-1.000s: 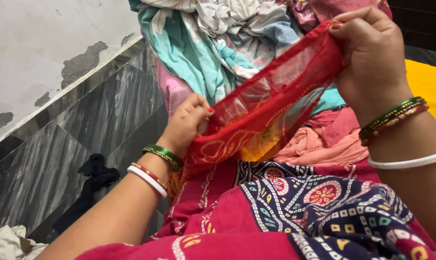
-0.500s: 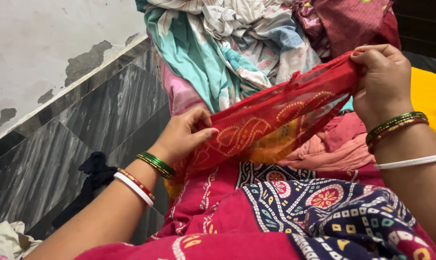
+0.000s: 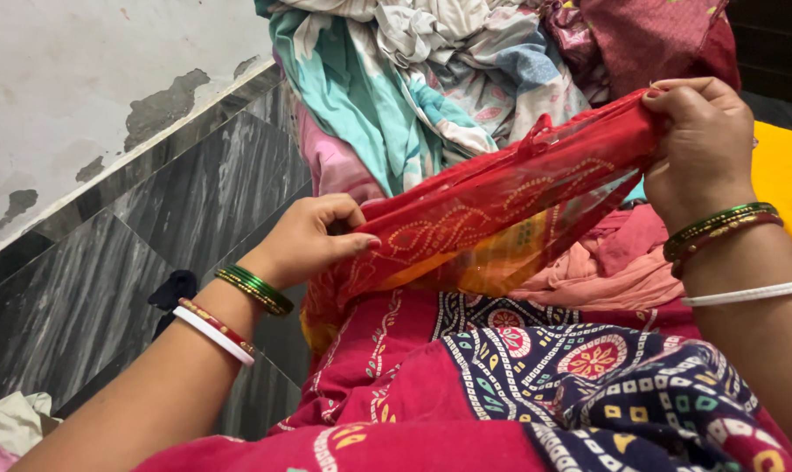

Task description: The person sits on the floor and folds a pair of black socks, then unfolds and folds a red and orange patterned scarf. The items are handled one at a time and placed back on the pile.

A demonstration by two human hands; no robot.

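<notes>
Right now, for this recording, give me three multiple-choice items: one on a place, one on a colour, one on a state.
1. Where is the heap of mixed clothes?
A. beyond the stretched cloth, at the top of the view
B. on the person's lap
C. hung on the wall

2. What colour is the sheer patterned cloth between the hands?
A. blue
B. red with orange
C. white

3. How is that cloth held?
A. lying loose, untouched
B. bunched in one hand only
C. stretched between both hands

Answers:
1 A, the heap lies past the hands, beside the tiled wall.
2 B, the cloth is red with pale motifs and an orange part showing through.
3 C, the left hand pinches its lower end and the right hand grips its upper end.
</notes>
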